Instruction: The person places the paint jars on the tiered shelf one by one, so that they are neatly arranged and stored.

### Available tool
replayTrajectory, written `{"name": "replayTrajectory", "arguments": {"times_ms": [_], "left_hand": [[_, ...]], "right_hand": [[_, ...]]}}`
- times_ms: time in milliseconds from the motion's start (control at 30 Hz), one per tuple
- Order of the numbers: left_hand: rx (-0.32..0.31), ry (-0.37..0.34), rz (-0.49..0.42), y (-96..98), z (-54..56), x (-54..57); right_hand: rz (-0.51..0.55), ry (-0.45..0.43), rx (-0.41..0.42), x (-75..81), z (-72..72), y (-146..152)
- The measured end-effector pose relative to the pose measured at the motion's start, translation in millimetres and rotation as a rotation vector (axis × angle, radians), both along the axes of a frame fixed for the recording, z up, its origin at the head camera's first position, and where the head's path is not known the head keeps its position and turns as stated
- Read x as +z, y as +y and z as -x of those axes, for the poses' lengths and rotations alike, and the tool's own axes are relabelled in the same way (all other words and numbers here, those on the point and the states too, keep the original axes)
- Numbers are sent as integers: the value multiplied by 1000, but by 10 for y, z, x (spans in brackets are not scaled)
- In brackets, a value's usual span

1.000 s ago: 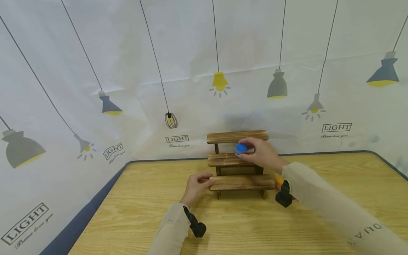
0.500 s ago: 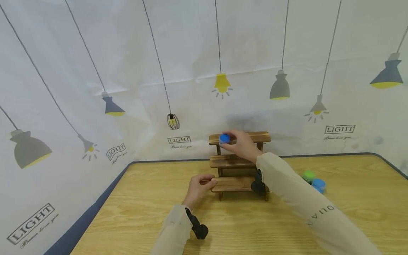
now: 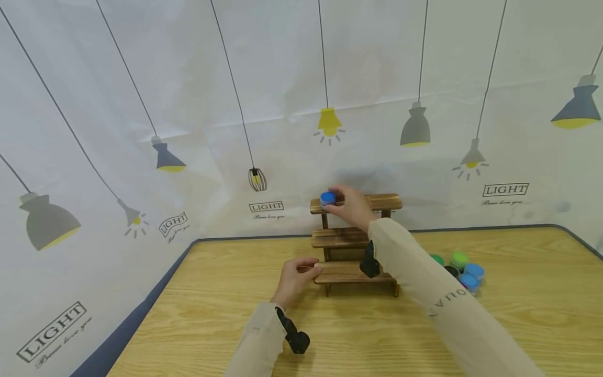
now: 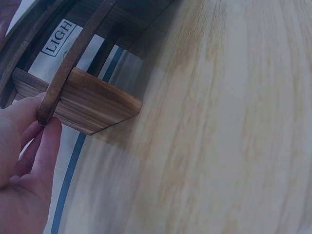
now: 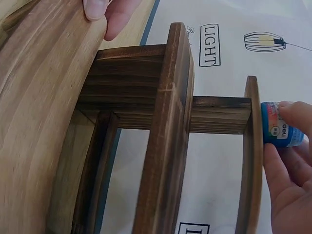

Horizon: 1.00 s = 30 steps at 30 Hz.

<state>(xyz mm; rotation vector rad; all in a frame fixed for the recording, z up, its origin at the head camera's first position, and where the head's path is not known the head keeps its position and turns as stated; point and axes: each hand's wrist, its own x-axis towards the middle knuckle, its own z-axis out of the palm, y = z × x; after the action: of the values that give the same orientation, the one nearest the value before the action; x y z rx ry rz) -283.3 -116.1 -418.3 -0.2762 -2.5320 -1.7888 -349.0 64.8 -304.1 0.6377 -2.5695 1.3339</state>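
A wooden three-tier display stand (image 3: 334, 239) is on the table, close to the back wall. At the left end of its top tier, my right hand (image 3: 350, 207) holds a small blue-lidded paint jar (image 3: 327, 198) between thumb and fingers. In the right wrist view the labelled jar (image 5: 274, 124) is upright relative to the stand, its base right at the top board (image 5: 253, 161). My left hand (image 3: 293, 277) pinches the left end of the lowest tier (image 3: 350, 271); the left wrist view has thumb and fingers on either side of that board's edge (image 4: 61, 80).
Right of the stand, partly behind my right sleeve (image 3: 424, 277), several small jars are grouped on the table (image 3: 212, 314): a lime-green one (image 3: 459, 259), a black one (image 3: 451, 270) and blue ones (image 3: 473, 270). A wall sheet (image 3: 282, 157) printed with lamps rises behind.
My right hand has carried the blue paint jar from the middle tier up and left to the top tier's left end. The left hand keeps its grip on the lowest tier.
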Motion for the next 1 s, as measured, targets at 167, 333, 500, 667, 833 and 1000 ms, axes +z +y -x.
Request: {"name": "replayTrajectory", "arguments": {"times_ms": [167,333,500,667,833,1000], "left_hand": [[-2,3,2,8,6,-10],[2,-3,-1,9,-8,2],[0,-20,4,13,-22,9],[0,-29,2,15,-13,-3],[-1,-35,-8,10,-7,2],[-14,-34,-28,25,-95,134]], "right_hand": [[48,-14,-19,-53,48,-8],[73,-30,-42,-75,56,-17],[104,-33,-60,-100,70,-35],[105,-41,-88,-94,58,-57],[85,-34,-104,-63,32,-76],[81,-33,-67,-64,48,-45]]}}
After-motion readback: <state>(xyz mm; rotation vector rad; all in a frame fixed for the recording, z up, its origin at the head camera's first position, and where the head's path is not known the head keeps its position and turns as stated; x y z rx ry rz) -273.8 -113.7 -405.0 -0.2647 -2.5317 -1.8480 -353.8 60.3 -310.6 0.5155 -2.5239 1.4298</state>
